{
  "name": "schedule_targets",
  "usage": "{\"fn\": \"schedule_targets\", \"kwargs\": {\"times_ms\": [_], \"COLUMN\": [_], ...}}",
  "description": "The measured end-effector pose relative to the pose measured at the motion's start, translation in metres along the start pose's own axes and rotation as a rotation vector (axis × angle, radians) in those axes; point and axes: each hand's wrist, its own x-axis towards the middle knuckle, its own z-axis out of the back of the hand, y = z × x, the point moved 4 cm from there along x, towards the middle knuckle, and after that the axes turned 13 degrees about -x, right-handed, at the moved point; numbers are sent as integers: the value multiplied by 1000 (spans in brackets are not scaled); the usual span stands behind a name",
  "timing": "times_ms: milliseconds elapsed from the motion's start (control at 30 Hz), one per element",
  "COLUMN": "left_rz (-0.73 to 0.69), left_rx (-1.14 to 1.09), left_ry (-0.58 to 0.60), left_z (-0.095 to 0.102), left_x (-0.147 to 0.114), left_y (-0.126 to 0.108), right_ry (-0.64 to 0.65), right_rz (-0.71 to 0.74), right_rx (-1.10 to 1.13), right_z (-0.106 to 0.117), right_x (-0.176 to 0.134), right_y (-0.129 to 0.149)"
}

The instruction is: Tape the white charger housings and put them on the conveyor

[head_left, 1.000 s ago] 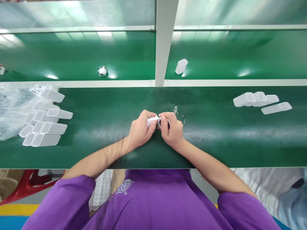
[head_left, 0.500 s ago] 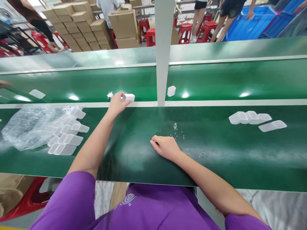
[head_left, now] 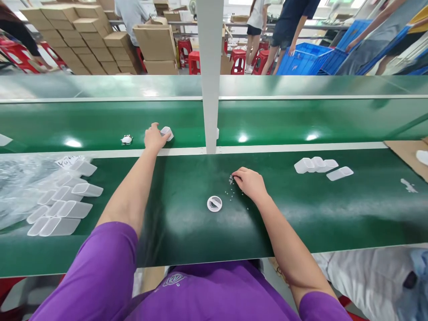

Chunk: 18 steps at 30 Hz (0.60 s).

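On the green conveyor belt, a small translucent white plastic cup point(head_left: 168, 133) lies tilted beside my left hand point(head_left: 154, 138). That hand's fingers are spread, and its thumb is close against the cup. My right hand point(head_left: 250, 182) pinches its thumb and forefinger together at a little pile of tiny whitish bits point(head_left: 231, 179) on the green work surface. Whatever sits between those fingertips is too small to make out. Nearer to me rests a round white ring-shaped part point(head_left: 214, 203) with a bar across it. A small white turtle-like figure point(head_left: 126, 140) lies on the belt, left of my left hand.
Several translucent cups point(head_left: 68, 209) lie at the left by a clear plastic bag point(head_left: 20, 187). More cups point(head_left: 310, 165) are at the right, near a cardboard piece point(head_left: 408, 151). A white post point(head_left: 210, 80) rises ahead. People, cartons and blue crates point(head_left: 302, 58) stand beyond.
My left hand has loosened from the cup, which now rests on the belt. My right hand has moved forward and right to the tiny bits, and the round white part now shows on the surface.
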Motion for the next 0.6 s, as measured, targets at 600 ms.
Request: {"fn": "schedule_targets", "kwargs": {"times_ms": [600], "left_rz": [78], "left_rx": [225], "left_ry": [-73], "left_z": [183], "left_x": [-109], "left_y": [151], "right_ry": [-262], "right_rz": [110], "right_rx": [-198], "right_z": [-8], "right_x": [-1], "right_y": [17]}}
